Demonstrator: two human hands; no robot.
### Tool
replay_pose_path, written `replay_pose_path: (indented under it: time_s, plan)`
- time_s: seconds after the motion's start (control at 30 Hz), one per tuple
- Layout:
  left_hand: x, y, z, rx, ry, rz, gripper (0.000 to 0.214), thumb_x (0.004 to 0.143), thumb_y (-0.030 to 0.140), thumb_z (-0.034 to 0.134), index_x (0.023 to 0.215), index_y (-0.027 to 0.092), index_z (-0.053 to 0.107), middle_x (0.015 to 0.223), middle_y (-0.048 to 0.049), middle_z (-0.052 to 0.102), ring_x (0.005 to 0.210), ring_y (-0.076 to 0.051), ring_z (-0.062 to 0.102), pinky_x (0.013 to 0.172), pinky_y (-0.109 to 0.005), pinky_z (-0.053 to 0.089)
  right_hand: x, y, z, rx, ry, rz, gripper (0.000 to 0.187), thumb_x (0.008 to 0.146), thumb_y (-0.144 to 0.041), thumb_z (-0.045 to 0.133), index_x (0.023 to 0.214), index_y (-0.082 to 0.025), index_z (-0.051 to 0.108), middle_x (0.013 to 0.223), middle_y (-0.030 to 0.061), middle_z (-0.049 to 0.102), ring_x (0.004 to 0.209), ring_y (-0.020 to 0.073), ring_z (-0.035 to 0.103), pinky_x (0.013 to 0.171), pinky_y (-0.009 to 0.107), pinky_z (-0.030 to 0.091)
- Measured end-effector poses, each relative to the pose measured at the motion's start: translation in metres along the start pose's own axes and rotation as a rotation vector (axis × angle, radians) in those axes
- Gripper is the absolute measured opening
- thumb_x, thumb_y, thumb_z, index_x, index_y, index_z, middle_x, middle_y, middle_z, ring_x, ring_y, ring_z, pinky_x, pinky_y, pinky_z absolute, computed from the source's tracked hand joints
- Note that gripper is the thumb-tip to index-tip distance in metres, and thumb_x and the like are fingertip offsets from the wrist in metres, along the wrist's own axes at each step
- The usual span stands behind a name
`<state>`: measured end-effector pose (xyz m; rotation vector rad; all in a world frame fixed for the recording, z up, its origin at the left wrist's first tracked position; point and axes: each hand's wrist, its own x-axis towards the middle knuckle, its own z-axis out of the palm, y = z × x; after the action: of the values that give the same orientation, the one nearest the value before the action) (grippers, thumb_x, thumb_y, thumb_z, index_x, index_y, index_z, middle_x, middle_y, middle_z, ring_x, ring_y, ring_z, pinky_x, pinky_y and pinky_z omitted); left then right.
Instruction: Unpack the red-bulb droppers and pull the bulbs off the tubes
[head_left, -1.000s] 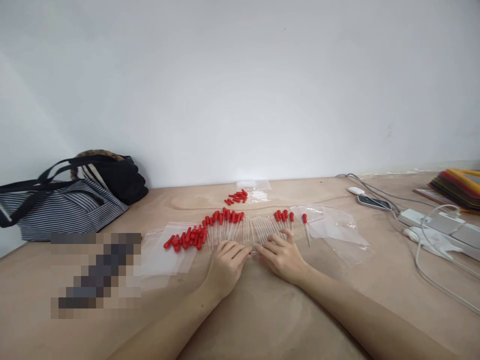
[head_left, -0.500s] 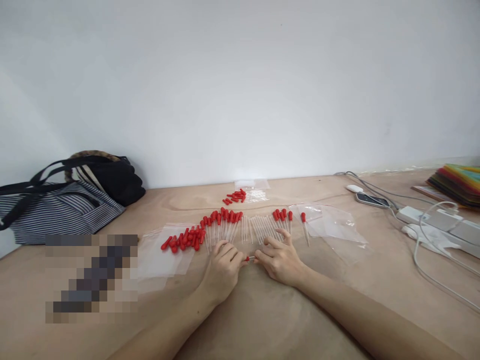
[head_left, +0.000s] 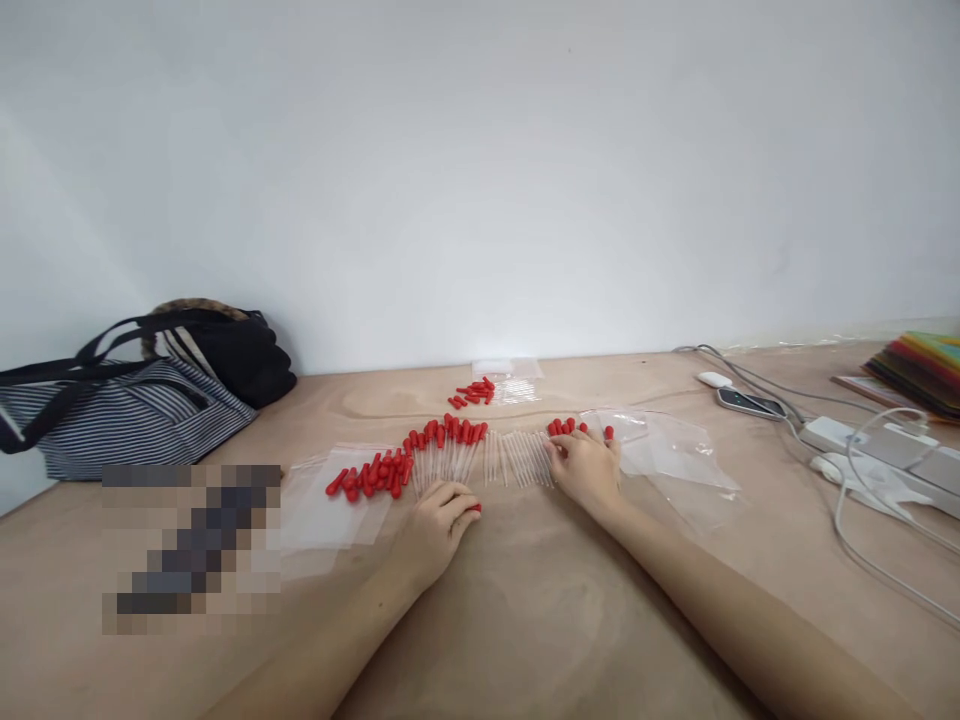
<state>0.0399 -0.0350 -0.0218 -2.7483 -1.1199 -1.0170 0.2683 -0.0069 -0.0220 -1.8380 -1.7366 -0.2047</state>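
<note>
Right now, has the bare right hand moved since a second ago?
Yes, the bare right hand moved right and farther from the body, closer to the flat clear plastic bag on the right.

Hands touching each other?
No: the left hand, with a red bulb at its fingers, is apart from the right hand beside the glass tubes.

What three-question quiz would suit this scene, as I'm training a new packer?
1. True or false: the right hand rests on the white plastic power strip.
2. What shows at the fingertips of the left hand? A, a looped white cable; B, a small red cap; C, a black fabric strap.
3. What lies between the two groups of slender, clear, red-capped tubes?

Key: 1, false; 2, B; 3, a row of uncapped clear tubes.
</note>
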Motion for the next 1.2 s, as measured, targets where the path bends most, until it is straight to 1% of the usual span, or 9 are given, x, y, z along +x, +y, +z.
replay_pose_path:
  time_s: [0.13,0.3,0.43,0.57,0.7,0.87,0.97,1.07,1.2]
  plan:
    - [-0.001,0.003,0.001,0.0,0.008,-0.028,0.019,0.084,0.015,0.042,0.084,0.016,0.061,0.081,-0.005,0.06,0.073,-0.015,0.057,0.067,-0.027,0.048,0.02,-0.01,0.008,-0.089,-0.188,0.158,0.027,0.082,-0.031,0.04,0.079,-0.023,0.066,0.081,0.006,0.065,0.086,0.022,0.052,0.08,0.04,0.021]
    - [0.002,-0.002,-0.006,0.082,0.086,-0.06,0.021,0.082,0.016,0.041,0.087,0.018,0.061,0.078,-0.0044,0.061,0.071,-0.015,0.058,0.067,-0.026,0.048,0.028,-0.018,0.016,-0.129,-0.241,0.199,0.026,0.079,-0.025,0.041,0.081,-0.021,0.066,0.082,0.0085,0.064,0.088,0.0224,0.052,0.079,0.038,0.024]
    - [0.005,-0.026,-0.034,0.275,0.187,-0.334,0.018,0.076,0.02,0.044,0.085,0.017,0.06,0.078,-0.0049,0.064,0.075,-0.019,0.06,0.07,-0.029,0.047,0.028,-0.02,0.02,-0.141,-0.243,0.208,0.026,0.078,-0.024,0.041,0.079,-0.018,0.066,0.079,0.0104,0.064,0.089,0.0239,0.052,0.08,0.039,0.023]
    - [-0.001,-0.056,-0.064,0.388,0.085,-0.676,0.014,0.07,0.023,0.047,0.078,0.018,0.057,0.073,-0.0025,0.065,0.07,-0.019,0.061,0.062,-0.027,0.045,0.028,-0.022,0.019,-0.145,-0.236,0.198,0.027,0.079,-0.025,0.04,0.082,-0.017,0.065,0.083,0.0113,0.065,0.09,0.0241,0.052,0.08,0.039,0.023]
    - [-0.009,-0.074,-0.077,0.441,0.013,-0.788,0.011,0.07,0.026,0.048,0.072,0.019,0.056,0.07,-0.0022,0.066,0.069,-0.02,0.062,0.06,-0.026,0.042,0.026,-0.014,0.01,-0.132,-0.223,0.186,0.029,0.082,-0.032,0.038,0.086,-0.021,0.065,0.087,0.0086,0.065,0.087,0.0216,0.053,0.08,0.038,0.021]
    - [-0.009,-0.076,-0.078,0.508,0.019,-0.735,0.02,0.072,0.034,0.05,0.074,0.017,0.06,0.072,-0.006,0.066,0.072,-0.022,0.061,0.062,-0.028,0.042,0.013,0.022,-0.013,-0.078,-0.093,0.142,0.031,0.083,-0.034,0.036,0.086,-0.023,0.065,0.083,0.0038,0.066,0.083,0.0187,0.053,0.074,0.034,0.02]
    - [-0.005,-0.062,-0.069,0.524,0.151,-0.553,0.025,0.075,0.038,0.049,0.074,0.017,0.061,0.077,-0.0068,0.064,0.072,-0.022,0.059,0.065,-0.03,0.042,0.001,0.048,-0.028,-0.109,-0.074,0.147,0.032,0.081,-0.037,0.037,0.079,-0.021,0.065,0.078,0.0036,0.066,0.081,0.0193,0.053,0.072,0.034,0.02]
    - [0.001,-0.035,-0.049,0.392,0.223,-0.351,0.025,0.079,0.035,0.047,0.065,0.019,0.058,0.062,-0.0017,0.058,0.06,-0.017,0.055,0.06,-0.027,0.042,-0.007,0.065,-0.037,-0.164,-0.128,0.175,0.035,0.078,-0.045,0.039,0.071,-0.02,0.063,0.073,0.0044,0.065,0.08,0.0217,0.053,0.074,0.037,0.02]
    - [0.004,0.002,-0.024,0.107,0.059,-0.099,0.019,0.081,0.027,0.047,0.067,0.018,0.057,0.064,-0.0006,0.056,0.063,-0.014,0.054,0.061,-0.025,0.043,-0.008,0.069,-0.039,-0.22,-0.229,0.215,0.036,0.075,-0.047,0.042,0.069,-0.019,0.064,0.072,0.0072,0.064,0.081,0.0245,0.053,0.078,0.04,0.022]
